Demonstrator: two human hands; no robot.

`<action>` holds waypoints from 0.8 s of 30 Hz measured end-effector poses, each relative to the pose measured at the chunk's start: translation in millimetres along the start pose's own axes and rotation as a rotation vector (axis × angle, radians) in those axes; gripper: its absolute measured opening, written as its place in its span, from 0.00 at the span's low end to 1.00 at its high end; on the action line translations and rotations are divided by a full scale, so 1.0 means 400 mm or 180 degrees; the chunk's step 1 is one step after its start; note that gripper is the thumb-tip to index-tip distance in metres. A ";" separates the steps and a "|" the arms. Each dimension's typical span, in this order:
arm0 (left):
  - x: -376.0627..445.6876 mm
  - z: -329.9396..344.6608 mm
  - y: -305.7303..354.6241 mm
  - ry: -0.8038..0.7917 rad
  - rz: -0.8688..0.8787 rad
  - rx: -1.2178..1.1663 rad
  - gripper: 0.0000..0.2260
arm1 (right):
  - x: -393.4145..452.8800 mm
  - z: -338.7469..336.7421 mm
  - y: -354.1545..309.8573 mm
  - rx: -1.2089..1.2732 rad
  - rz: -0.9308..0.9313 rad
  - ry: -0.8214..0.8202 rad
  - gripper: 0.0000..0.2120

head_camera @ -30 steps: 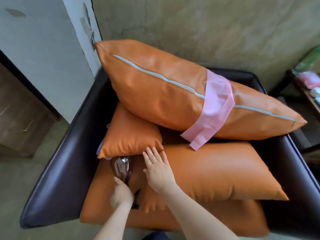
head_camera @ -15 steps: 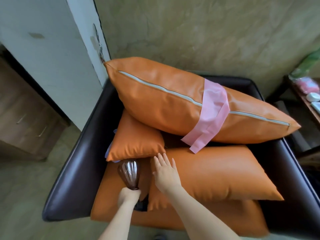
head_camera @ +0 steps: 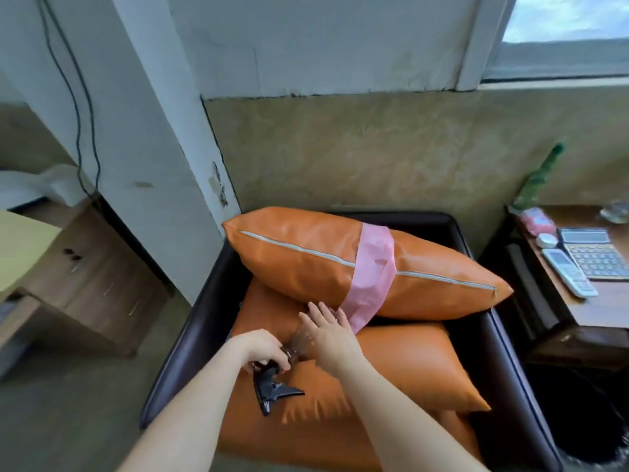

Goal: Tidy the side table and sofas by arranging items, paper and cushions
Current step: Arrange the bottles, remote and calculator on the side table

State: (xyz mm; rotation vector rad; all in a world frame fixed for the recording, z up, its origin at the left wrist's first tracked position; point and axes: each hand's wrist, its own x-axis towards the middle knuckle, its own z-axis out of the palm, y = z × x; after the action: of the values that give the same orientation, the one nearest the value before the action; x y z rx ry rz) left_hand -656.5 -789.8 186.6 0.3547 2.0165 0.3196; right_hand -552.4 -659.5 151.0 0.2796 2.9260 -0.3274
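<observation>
Several orange cushions are piled on a dark brown sofa chair (head_camera: 183, 335). The top long cushion (head_camera: 306, 264) has a zip and a pink band (head_camera: 371, 277) wrapped around it. A second cushion (head_camera: 415, 362) lies under it. My left hand (head_camera: 262, 349) grips the neck of a brown spray bottle (head_camera: 299, 338) with a black trigger head (head_camera: 272, 390) pointing toward me. My right hand (head_camera: 326, 332) lies flat with straight fingers over the bottle's body, hiding most of it.
A wooden side table (head_camera: 592, 301) at the right carries a calculator (head_camera: 595, 253), a white remote (head_camera: 568, 272), a pink packet (head_camera: 537, 221) and a green bottle (head_camera: 537, 178). A wooden cabinet (head_camera: 85, 277) stands left, past a white pillar (head_camera: 153, 131).
My view has risen and pulled back. My left hand has drawn the spray bottle out from between the cushions, so the trigger head now shows. My right hand has moved onto the bottle's body.
</observation>
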 end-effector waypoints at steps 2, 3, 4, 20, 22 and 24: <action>-0.042 0.026 0.097 -0.0177 0.0141 -0.0100 0.04 | -0.052 -0.056 0.059 -0.0202 -0.0132 -0.0086 0.39; -0.055 0.042 0.150 -0.0212 0.0205 -0.0165 0.02 | -0.077 -0.080 0.092 -0.0191 -0.0099 -0.0109 0.36; -0.064 0.059 0.203 -0.0227 0.0275 -0.0230 0.03 | -0.102 -0.105 0.127 -0.0128 -0.0038 -0.0087 0.32; -0.054 0.387 0.692 -0.0148 0.1885 -0.1327 0.22 | -0.402 -0.273 0.591 0.4005 0.2060 0.1582 0.14; -0.046 0.415 0.747 -0.0081 0.2148 -0.0849 0.27 | -0.417 -0.275 0.630 0.4200 0.2182 0.1912 0.12; -0.040 0.442 0.801 0.0053 0.2306 -0.0522 0.33 | -0.434 -0.272 0.671 0.4375 0.2316 0.2155 0.08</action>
State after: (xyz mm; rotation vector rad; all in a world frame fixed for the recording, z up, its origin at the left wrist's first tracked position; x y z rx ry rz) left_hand -456.0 -487.8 240.1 0.9761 1.7981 0.9278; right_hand -347.0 -405.7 236.6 1.7717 2.2026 -2.3238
